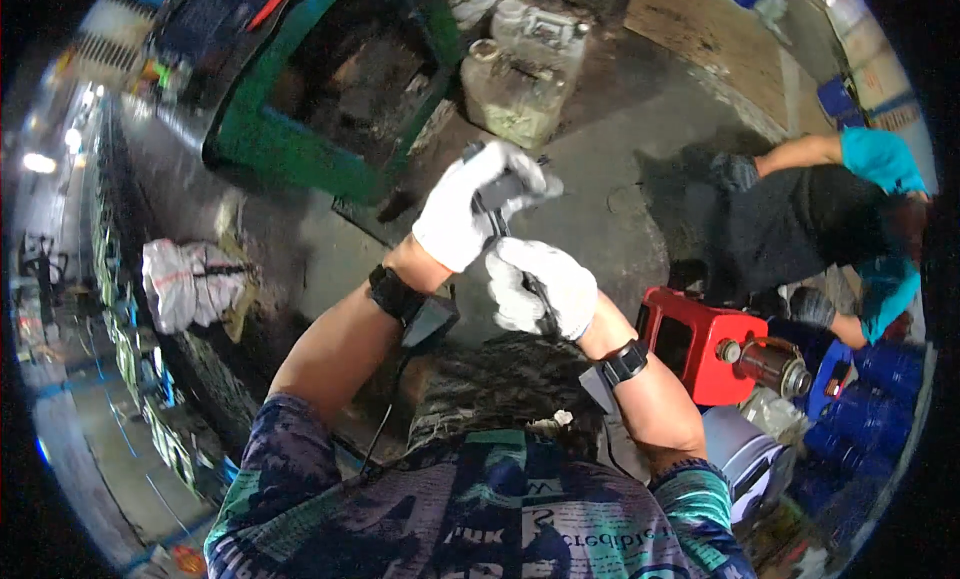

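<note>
Above the floor (610,139): dark piece (503,191), just right of the green frame (280,144)
Left hand (462,204): pinching it
Right hand (568,282): curled below, can't tell on what
Gloved handling: two-handed, I reckon; wants steady fingers

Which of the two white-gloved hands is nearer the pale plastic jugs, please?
The left hand is nearer: it lies higher in the picture, just below the front jug, while the right hand sits lower, closer to the wearer's body.
</note>
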Demonstrator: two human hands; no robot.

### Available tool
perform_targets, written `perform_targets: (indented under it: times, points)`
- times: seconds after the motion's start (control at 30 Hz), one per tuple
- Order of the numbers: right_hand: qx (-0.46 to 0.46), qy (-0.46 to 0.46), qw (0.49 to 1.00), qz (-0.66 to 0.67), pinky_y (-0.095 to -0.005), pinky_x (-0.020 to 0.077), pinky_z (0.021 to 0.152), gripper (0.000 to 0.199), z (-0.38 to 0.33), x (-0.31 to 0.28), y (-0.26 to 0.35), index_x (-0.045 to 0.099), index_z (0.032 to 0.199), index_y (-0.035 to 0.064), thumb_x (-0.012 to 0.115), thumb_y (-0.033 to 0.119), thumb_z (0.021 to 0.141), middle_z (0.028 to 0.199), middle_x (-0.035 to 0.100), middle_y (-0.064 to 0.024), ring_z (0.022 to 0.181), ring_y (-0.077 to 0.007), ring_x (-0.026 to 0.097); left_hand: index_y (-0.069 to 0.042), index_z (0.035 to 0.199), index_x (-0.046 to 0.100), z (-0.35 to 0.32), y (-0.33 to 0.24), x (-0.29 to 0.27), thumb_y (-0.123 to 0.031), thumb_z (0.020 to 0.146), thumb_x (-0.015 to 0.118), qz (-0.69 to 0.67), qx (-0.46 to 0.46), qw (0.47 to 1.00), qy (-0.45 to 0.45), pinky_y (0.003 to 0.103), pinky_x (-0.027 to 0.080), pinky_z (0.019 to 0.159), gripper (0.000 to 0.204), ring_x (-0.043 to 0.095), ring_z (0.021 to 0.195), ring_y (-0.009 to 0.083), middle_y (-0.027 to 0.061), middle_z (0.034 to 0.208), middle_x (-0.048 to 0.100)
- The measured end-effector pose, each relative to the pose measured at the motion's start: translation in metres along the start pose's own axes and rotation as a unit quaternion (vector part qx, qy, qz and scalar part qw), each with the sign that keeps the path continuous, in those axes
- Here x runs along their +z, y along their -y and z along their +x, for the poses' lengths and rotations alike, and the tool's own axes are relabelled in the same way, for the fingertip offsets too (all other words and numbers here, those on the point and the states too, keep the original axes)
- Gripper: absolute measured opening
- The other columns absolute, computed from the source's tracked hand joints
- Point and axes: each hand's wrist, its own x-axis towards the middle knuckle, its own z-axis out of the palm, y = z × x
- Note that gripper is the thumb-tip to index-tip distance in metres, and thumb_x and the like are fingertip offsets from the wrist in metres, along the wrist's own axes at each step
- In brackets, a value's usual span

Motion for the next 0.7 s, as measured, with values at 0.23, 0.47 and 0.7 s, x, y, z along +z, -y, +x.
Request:
perform_targets:
  times: [0.23,0.47,0.7]
  points:
    - [0.001,-0.037,0.879,-0.475,-0.023,0.0341,0.039,0.047,0.048,-0.029,-0.053,0.066,0.088,0.0063,0.051,0.045,0.111,0.064,0.068,-0.0061,0.043,-0.0078,0.049,-0.007,0.1,0.07,-0.079,-0.013,-0.089,-0.049,0.103,0.051,-0.299,0.174,0.938,-0.031,0.058,0.038,0.118,0.045,0.053,0.137,0.0382,0.0093,0.129,0.068]
    - [-0.118,-0.08,0.74,-0.657,-0.0335,0.0534,0.069,0.054,0.045,-0.043,-0.117,0.068,0.093,0.0023,0.049,0.05,0.11,0.074,0.07,-0.0105,0.069,-0.0195,0.068,-0.005,0.104,0.073,-0.177,0.066,-0.108,-0.066,0.105,0.041,-0.286,0.219,0.933,0.02,0.059,0.036,0.121,0.069,0.052,0.138,0.0428,0.0174,0.13,0.067]
    - [-0.187,-0.251,0.321,-0.894,-0.0541,0.0576,0.081,0.055,-0.001,-0.024,-0.182,0.069,0.098,0.0006,0.046,0.049,0.109,0.088,0.073,-0.0279,0.087,-0.0465,0.073,-0.007,0.111,0.067,-0.228,0.116,-0.075,-0.063,0.108,0.045,0.024,0.205,0.964,-0.169,0.052,0.049,0.107,0.06,0.064,0.118,0.0316,0.014,0.12,0.07]
